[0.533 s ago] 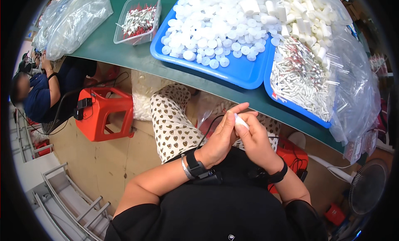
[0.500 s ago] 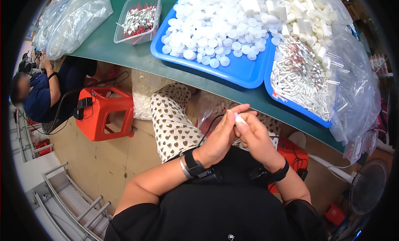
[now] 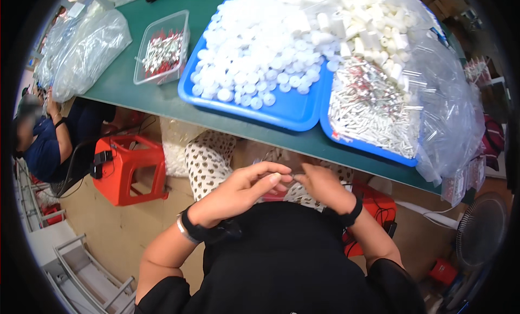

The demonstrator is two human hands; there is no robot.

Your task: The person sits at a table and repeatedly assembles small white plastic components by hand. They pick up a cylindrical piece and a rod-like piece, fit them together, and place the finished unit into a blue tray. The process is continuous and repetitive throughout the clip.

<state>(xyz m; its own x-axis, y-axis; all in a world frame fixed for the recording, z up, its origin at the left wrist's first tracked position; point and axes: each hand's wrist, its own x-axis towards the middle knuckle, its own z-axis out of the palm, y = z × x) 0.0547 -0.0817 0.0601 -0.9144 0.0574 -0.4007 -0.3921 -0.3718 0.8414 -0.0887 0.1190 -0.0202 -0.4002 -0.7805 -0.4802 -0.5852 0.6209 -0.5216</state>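
Note:
Above my lap, just short of the table edge, my left hand has its fingers bent inward and its thumb laid along them. A pale spot shows at the thumb tip; whether it is the nail or a small piece, I cannot make out. A short distance to the right, my right hand points back toward the left one, its fingers mostly turned under and hidden. Beyond the hands, a blue tray holds many translucent white round caps. Beside it, a second blue tray carries thin white and red pieces and thicker cream cylinders.
On the green table stands a clear plastic box of red and white pieces. Plastic bags lie at both ends. Left are a red stool and a seated person; a fan stands at right.
My hands have come apart, the left moving left and the right slightly lower. The white piece that was between them no longer shows clearly. The view has shifted a little.

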